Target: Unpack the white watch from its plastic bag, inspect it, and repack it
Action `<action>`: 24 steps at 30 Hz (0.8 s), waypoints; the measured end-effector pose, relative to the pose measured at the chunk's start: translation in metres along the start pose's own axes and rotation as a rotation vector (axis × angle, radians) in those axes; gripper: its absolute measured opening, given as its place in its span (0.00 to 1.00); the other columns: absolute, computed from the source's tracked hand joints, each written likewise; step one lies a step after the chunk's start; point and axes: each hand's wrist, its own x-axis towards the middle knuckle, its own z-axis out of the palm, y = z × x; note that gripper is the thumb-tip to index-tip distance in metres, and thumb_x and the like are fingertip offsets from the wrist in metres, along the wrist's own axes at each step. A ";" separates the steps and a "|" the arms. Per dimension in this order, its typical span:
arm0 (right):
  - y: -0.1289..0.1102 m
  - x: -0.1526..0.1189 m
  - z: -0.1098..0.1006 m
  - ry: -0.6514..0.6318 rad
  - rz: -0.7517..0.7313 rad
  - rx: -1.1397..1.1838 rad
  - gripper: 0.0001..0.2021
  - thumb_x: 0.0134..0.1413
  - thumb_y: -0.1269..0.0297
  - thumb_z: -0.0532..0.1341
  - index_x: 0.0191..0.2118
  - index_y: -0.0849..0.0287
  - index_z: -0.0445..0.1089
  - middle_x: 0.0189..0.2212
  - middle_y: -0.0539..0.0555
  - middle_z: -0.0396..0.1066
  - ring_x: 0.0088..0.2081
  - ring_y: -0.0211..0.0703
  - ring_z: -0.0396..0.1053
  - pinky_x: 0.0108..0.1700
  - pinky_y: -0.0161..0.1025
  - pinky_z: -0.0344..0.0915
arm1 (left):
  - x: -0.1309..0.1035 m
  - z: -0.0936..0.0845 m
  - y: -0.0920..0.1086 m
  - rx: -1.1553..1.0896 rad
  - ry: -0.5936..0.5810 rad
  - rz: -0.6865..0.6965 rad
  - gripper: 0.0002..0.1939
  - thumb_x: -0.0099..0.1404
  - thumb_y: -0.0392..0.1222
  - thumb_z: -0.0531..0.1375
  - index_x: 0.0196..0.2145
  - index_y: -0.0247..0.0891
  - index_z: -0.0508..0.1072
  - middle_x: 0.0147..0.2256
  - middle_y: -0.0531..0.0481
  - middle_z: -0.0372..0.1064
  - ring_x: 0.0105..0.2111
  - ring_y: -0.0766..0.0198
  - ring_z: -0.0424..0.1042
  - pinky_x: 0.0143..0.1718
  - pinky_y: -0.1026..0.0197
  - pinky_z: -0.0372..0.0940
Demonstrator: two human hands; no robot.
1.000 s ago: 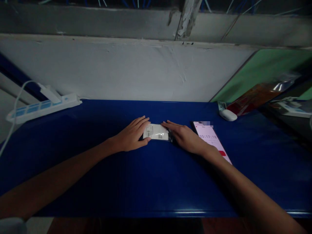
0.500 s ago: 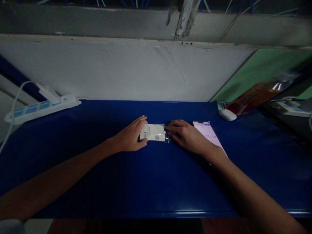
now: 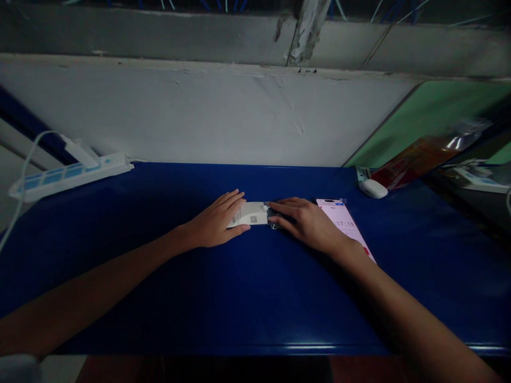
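A small white package [image 3: 255, 213] with a printed label and a clear plastic edge lies on the blue table [image 3: 239, 298]. My left hand [image 3: 217, 219] rests over its left end, thumb along the near edge and fingers across the far side, holding it. From the right, my right hand [image 3: 305, 221] has its thumb and fingertips on the plastic flap at the package's right end. The fingertips hide part of that flap. Just beyond my right hand lies a phone [image 3: 343, 219] with a lit screen, partly covered by my wrist.
A white power strip [image 3: 72, 178] with a plug and cable sits at the back left. At the back right are a white rounded case [image 3: 373, 188] and a reddish plastic-wrapped packet [image 3: 419, 158]. A pale wall [image 3: 223, 117] rises behind the table.
My left hand has slid further over the package, with its fingers flatter. The package's right end is now nearer my right fingertips, which have moved slightly left. The phone's displayed digits have changed.
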 end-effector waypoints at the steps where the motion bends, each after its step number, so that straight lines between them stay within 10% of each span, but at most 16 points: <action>1: 0.000 0.000 0.000 0.010 -0.003 -0.007 0.21 0.68 0.58 0.54 0.59 0.63 0.70 0.50 0.63 0.75 0.51 0.56 0.72 0.54 0.54 0.69 | 0.000 0.000 0.000 -0.004 0.002 0.005 0.31 0.72 0.54 0.53 0.63 0.28 0.55 0.65 0.28 0.53 0.68 0.45 0.48 0.66 0.40 0.50; 24: 0.018 -0.003 -0.004 0.023 -0.007 -0.035 0.14 0.63 0.62 0.61 0.51 0.59 0.75 0.57 0.64 0.69 0.62 0.60 0.62 0.61 0.60 0.63 | -0.001 -0.001 0.001 -0.006 0.005 0.013 0.31 0.73 0.51 0.52 0.65 0.29 0.51 0.64 0.29 0.53 0.68 0.46 0.48 0.66 0.40 0.51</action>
